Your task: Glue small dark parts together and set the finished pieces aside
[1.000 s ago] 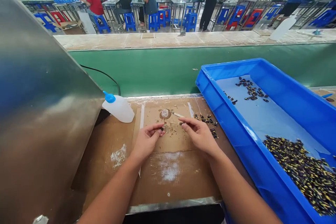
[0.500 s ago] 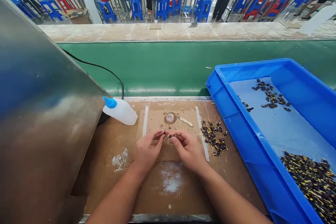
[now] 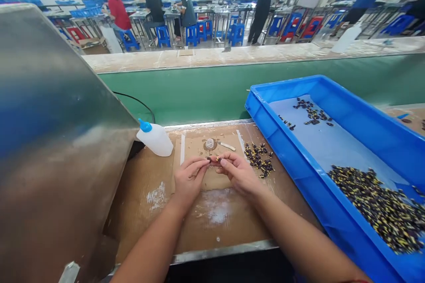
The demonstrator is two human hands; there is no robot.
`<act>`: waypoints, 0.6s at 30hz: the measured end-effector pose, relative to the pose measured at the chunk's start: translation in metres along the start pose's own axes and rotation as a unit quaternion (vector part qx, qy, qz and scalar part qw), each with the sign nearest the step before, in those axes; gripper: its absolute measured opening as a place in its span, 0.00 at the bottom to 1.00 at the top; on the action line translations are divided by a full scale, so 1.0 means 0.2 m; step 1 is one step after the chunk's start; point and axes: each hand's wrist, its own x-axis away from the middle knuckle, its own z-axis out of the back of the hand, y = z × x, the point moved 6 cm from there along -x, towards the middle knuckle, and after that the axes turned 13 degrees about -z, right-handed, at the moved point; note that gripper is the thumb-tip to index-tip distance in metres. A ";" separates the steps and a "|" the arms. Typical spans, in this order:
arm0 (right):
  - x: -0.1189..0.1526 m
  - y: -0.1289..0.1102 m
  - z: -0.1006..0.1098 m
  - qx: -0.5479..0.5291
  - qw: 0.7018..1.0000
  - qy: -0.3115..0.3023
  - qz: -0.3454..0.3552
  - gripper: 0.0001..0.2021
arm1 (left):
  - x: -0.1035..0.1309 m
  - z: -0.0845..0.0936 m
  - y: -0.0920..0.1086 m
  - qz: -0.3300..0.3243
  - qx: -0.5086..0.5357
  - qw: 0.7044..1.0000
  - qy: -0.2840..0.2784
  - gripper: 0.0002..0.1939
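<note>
Over the cardboard sheet point(image 3: 212, 181), my left hand point(image 3: 191, 179) pinches a small dark piece point(image 3: 209, 159) between thumb and fingertips. My right hand point(image 3: 239, 172) is closed on another small dark piece with yellow point(image 3: 219, 159), just to the right of the first. The fingertips of both hands are close together. Beyond them stand a small round clear container point(image 3: 210, 143) on a dark stain and a knife with a pale handle point(image 3: 227, 146). A loose pile of dark-and-yellow pieces point(image 3: 260, 159) lies right of my right hand.
A large blue tray point(image 3: 285, 137) on the right holds many more such pieces on a white sheet. A white squeeze bottle with blue cap point(image 3: 156, 140) leans at the left, beside a big metal panel point(image 3: 66, 141). Behind runs a green barrier point(image 3: 199, 93); several people work beyond.
The camera view has tilted up and turned right. My hands have drawn slightly apart, and the two small pieces now show separately.
</note>
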 end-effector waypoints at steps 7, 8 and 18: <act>-0.03 -0.02 0.05 -0.039 0.996 -0.056 -0.054 0.18 | 0.00 -0.02 0.03 -0.098 -0.012 0.994 -0.053 0.08; -0.04 -0.02 0.06 -0.044 0.996 -0.058 -0.059 0.19 | 0.01 -0.03 0.04 -0.110 -0.014 0.992 -0.056 0.09; 0.00 0.01 0.03 -0.073 0.991 -0.084 -0.079 0.21 | 0.02 -0.01 0.10 -0.192 -0.049 0.979 -0.055 0.10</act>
